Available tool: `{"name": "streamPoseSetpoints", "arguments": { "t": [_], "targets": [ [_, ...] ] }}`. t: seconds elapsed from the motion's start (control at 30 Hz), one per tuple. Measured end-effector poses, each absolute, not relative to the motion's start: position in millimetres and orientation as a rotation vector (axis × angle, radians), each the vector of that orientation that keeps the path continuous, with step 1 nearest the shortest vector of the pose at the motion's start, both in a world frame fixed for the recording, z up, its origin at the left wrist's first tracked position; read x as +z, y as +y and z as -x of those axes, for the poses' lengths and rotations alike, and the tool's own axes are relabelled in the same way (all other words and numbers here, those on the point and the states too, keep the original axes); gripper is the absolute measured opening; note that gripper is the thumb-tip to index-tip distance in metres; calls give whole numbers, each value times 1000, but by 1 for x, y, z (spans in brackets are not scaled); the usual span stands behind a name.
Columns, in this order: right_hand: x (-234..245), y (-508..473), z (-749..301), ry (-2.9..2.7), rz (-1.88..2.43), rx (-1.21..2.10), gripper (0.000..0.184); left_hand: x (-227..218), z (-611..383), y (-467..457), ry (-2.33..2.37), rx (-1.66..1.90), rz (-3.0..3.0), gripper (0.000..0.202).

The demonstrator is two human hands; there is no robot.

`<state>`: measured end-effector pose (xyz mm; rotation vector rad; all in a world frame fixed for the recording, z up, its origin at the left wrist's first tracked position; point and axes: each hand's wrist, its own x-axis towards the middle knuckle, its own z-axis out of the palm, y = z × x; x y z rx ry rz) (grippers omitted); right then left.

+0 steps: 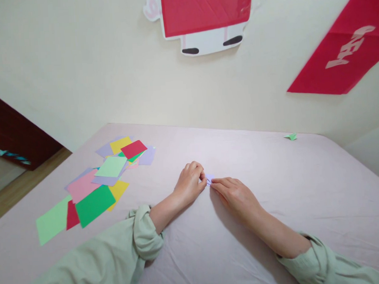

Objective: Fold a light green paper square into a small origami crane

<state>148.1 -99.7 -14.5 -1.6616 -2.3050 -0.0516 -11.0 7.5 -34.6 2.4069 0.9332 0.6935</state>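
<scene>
A small piece of folded lilac paper [210,176] is held between my two hands, just above the middle of the table. My left hand [191,179] pinches its left side, with the fingers curled in. From the right, my right hand [233,191] grips the other side between thumb and fingertips. Much of the paper is hidden by the fingers, so its full shape does not show. Dark lines, perhaps fold edges, appear between the fingertips.
On the left of the cloth-covered table [308,186] lies a loose spread of coloured paper sheets [95,205], overlapping one another. A small folded green paper piece [291,136] sits near the far right edge. The wall behind carries a red and white cutout [207,12] and a red banner [338,51].
</scene>
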Motion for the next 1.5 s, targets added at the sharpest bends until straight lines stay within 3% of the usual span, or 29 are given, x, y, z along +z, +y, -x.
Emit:
{"name": "streamPoseSetpoints", "arguments": {
  "t": [0.4,0.63,0.8,1.5],
  "targets": [
    [-11,-100,-148,-2335,1710,-47,28,-34,16,8,885,679,-2403,7],
    [-6,-100,-146,-2351,1731,-1,30,-27,24,2,812,688,-2369,22],
    [-7,-99,-146,-2332,1729,-5,33,-26,22,-3,864,695,-2377,2],
    [-5,-79,-148,-2193,1801,168,27,-29,11,-1,1035,625,-2463,7]
  ]
}}
